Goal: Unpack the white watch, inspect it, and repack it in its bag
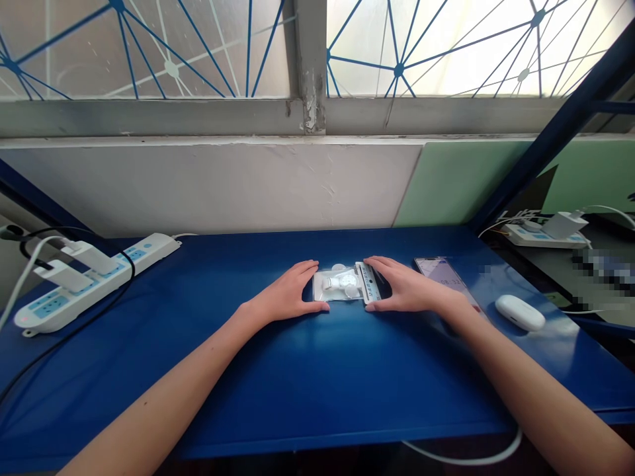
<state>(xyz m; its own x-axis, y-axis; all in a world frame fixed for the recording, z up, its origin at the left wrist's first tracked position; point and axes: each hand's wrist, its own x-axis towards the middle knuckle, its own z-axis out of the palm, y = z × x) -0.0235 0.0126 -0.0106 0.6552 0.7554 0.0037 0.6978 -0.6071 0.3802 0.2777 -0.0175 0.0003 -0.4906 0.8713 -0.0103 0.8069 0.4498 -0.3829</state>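
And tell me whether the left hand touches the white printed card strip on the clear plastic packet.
Apart. The head view shows the left hand at the opposite end of the clear packet, a gap before the card strip.

Blue desk [297, 383] beneath patterned windows [466, 46]

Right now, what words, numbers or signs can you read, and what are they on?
"08 32": faint, on the phone; there may be more hidden.
Card on the packet: printing too small to read.
Dark board: pale letters, too blurred to read.
Left power strip: any marks are too small.
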